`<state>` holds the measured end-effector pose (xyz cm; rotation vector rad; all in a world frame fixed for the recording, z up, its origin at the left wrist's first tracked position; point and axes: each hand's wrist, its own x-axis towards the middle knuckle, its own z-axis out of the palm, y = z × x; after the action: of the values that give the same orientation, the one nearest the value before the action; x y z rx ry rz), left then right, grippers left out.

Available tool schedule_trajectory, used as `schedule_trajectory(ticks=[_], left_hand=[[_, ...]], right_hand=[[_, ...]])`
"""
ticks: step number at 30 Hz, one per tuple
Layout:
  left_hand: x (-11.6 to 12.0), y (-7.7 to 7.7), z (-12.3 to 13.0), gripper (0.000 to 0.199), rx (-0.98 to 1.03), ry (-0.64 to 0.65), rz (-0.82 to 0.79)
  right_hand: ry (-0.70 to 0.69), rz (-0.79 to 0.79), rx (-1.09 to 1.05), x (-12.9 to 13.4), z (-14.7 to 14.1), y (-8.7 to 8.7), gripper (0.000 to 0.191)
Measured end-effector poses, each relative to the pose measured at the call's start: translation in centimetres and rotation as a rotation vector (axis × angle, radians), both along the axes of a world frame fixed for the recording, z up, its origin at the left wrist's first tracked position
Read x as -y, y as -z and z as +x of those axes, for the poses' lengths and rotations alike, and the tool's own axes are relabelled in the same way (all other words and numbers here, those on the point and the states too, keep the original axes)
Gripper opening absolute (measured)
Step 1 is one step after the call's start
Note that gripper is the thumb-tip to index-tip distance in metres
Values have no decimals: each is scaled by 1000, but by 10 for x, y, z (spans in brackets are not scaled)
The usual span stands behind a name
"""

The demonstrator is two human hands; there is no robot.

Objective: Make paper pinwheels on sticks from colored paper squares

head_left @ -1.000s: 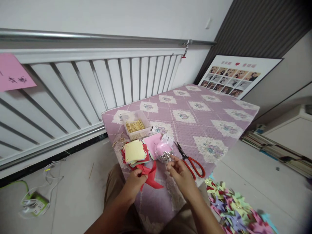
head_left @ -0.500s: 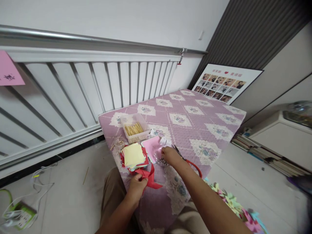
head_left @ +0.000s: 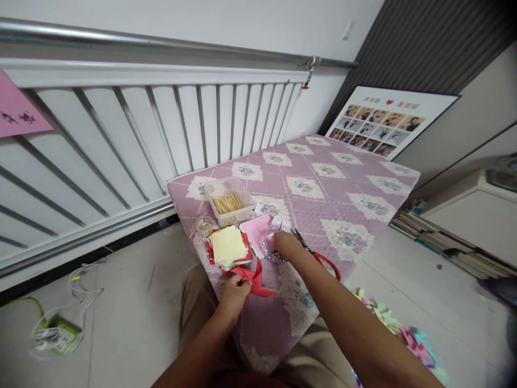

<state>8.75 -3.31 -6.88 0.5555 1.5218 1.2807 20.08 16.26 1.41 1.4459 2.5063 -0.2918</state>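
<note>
My left hand [head_left: 236, 295] is closed, pinching a red paper pinwheel [head_left: 257, 280] near its middle, just over the table's near end. Its folded blades stick out to the right. My right hand [head_left: 286, 246] is closed at a clear plastic bag or tray [head_left: 268, 247] with small dark bits, perhaps pins. Its fingertips point down, and what they pinch is hidden. Next to the left hand lies a stack of coloured paper squares [head_left: 229, 245], pale yellow on top. A pink sheet [head_left: 257, 229] lies between the stack and my right hand. Scissors with red handles [head_left: 327, 264] rest beside my right forearm.
A clear plastic box [head_left: 231, 207] of thin wooden sticks stands behind the stack, near a small round container [head_left: 204, 225]. Finished paper pinwheels [head_left: 404, 328] lie below the table's right side. A radiator [head_left: 161, 124] runs along the wall; a green power strip [head_left: 60, 335] sits on the floor.
The view has shifted slightly, so everything appears a little higher and to the right. My right hand stays at the small dark bits; my left hand keeps hold of the red pinwheel.
</note>
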Motion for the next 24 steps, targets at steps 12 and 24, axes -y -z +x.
schedule_trajectory(ticks=[12,24], left_hand=[[0,-3,0,12,14,-20,-6],[1,-16,3,13,17,-24,-46]], right_hand=[[228,-149,-845,98,43,-17,19],[543,-671,-1229,156,53,4,39]])
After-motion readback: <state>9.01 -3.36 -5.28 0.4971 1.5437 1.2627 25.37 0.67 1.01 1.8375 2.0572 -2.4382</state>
